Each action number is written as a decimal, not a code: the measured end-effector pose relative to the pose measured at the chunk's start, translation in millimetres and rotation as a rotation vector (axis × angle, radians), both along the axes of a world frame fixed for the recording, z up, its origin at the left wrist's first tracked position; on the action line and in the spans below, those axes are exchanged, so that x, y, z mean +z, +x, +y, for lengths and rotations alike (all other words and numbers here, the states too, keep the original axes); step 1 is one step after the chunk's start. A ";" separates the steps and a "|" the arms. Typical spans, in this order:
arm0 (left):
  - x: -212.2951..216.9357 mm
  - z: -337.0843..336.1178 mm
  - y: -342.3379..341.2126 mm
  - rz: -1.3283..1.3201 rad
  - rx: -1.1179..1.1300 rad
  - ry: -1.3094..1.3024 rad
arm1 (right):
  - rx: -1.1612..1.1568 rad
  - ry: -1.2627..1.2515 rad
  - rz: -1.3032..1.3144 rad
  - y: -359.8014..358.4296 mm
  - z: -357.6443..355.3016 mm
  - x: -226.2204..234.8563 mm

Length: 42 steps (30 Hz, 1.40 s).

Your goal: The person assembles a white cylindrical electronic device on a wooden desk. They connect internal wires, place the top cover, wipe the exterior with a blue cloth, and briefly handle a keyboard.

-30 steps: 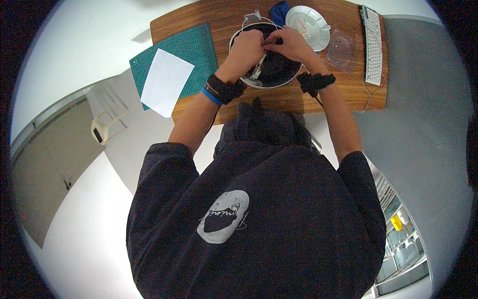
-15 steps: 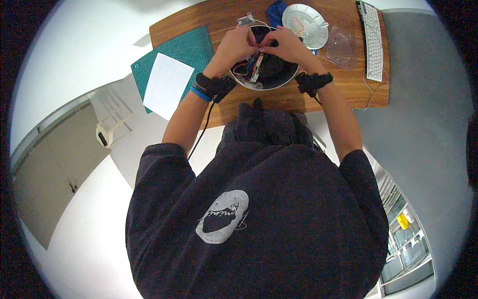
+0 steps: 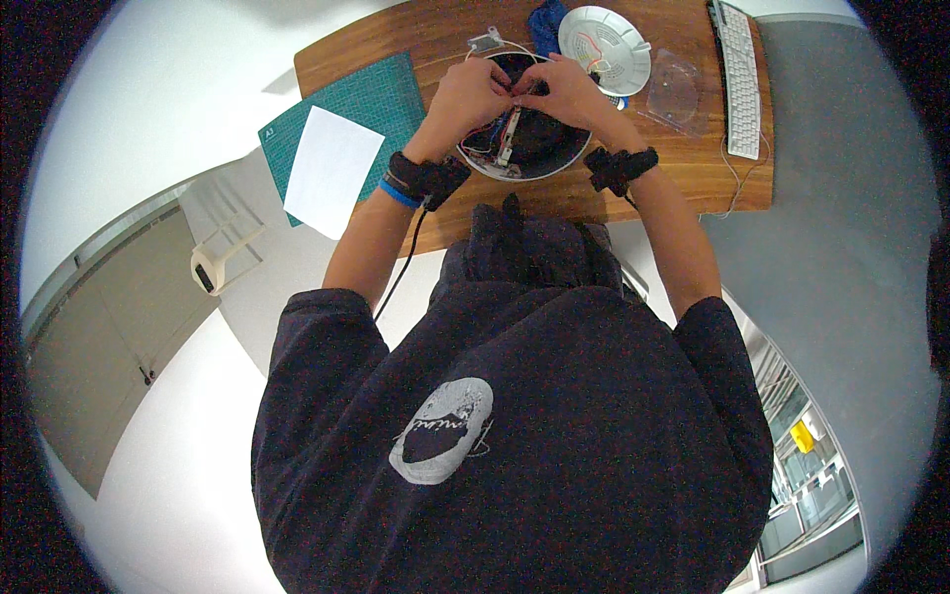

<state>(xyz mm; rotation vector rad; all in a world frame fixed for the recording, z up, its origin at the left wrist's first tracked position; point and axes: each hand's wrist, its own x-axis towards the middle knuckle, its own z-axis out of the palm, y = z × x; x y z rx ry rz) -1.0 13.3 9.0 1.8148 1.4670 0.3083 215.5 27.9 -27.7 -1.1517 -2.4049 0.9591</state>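
Two hands at work over one round dark housing (image 3: 524,139), which sits on the wooden tabletop (image 3: 693,178) just in front of your chest. Your left hand (image 3: 473,94) and right hand (image 3: 564,94) now meet at the far rim of the housing, fingertips pinched together on a small part among the wires; a second ago they were lower and spread over the middle of the bowl, and half a second ago they had already drawn up toward the rim. The part itself is too small to name. One pale strip or board (image 3: 510,134) now shows uncovered inside the housing, running toward you, with red wiring beside it; by this reading the work has moved from the interior to a connection at the edge. The housing has not shifted on the tabletop. Items unchanged about it: one white round cover (image 3: 604,45) just beyond your right hand, one blue cloth (image 3: 544,22) beside that, one clear plastic piece (image 3: 675,87), one white keyboard (image 3: 737,79) at the right edge, one green cutting mat (image 3: 366,104) on the left with a white sheet (image 3: 332,170) lying on it. Both wrists carry dark bands.
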 end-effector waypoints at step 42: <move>-7.4 -33.6 -14.9 0.137 -0.136 0.057 | 0.178 0.210 -0.047 -12.6 -31.3 21.1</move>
